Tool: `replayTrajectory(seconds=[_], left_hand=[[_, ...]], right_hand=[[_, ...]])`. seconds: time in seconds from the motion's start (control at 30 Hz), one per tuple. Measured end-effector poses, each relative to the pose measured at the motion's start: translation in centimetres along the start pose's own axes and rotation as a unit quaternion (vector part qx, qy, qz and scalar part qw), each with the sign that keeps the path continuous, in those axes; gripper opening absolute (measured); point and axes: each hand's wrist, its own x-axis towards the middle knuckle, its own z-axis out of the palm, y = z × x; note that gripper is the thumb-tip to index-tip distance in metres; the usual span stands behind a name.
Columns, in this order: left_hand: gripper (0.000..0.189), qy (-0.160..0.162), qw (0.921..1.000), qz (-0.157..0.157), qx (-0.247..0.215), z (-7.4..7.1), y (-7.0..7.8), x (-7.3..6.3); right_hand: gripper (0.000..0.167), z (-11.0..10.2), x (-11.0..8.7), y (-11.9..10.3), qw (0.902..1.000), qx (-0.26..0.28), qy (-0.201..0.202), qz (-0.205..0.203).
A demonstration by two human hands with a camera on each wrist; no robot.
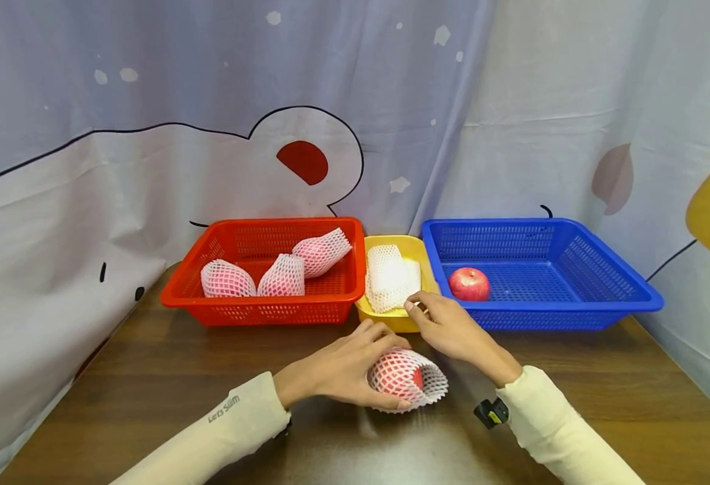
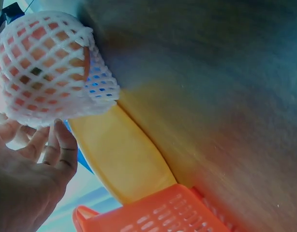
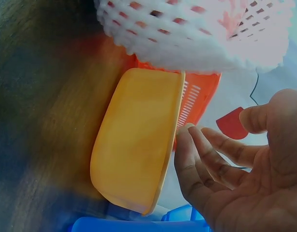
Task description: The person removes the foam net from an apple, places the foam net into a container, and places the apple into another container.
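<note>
My left hand (image 1: 355,367) grips a red apple (image 1: 417,378) wrapped in a white foam net (image 1: 391,374), low over the front middle of the table. The net's loose end flares open toward the right, and some of the apple's red skin shows there. In the left wrist view, fingertips lie along the side of the netted apple (image 2: 42,67). My right hand (image 1: 452,327) holds nothing; its fingers are loosely bent in front of the yellow basket (image 1: 394,323). In the right wrist view, the thumb and fingers of that hand (image 3: 235,169) stand apart.
White foam nets (image 1: 385,276) lie in the yellow basket. To its left, a red basket (image 1: 270,313) contains 3 netted fruits (image 1: 228,278). A blue basket (image 1: 573,316) on the right holds one bare red apple (image 1: 469,284). Behind them hangs a patterned curtain (image 1: 209,67).
</note>
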Motion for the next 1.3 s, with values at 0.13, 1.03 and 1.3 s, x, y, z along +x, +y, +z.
replayTrajectory(seconds=[0.13, 1.03, 1.3], left_hand=[[0.078, -0.011, 0.9999, -0.004, 0.003, -0.3, -0.1, -0.1], [0.085, -0.032, 0.9900, -0.086, -0.107, -3.3, -1.4, -1.2], [0.088, -0.036, 0.9881, -0.086, -0.123, -3.3, -1.7, -1.1]], right_hand=[[0.036, 0.0, 0.0, -0.1, 1.0000, 0.002, 0.002, -0.005], [0.038, -1.3, 0.3, -0.1, 0.9998, 0.012, 0.012, -0.005], [0.049, -1.9, -0.1, -0.2, 0.9995, 0.025, 0.008, 0.017]])
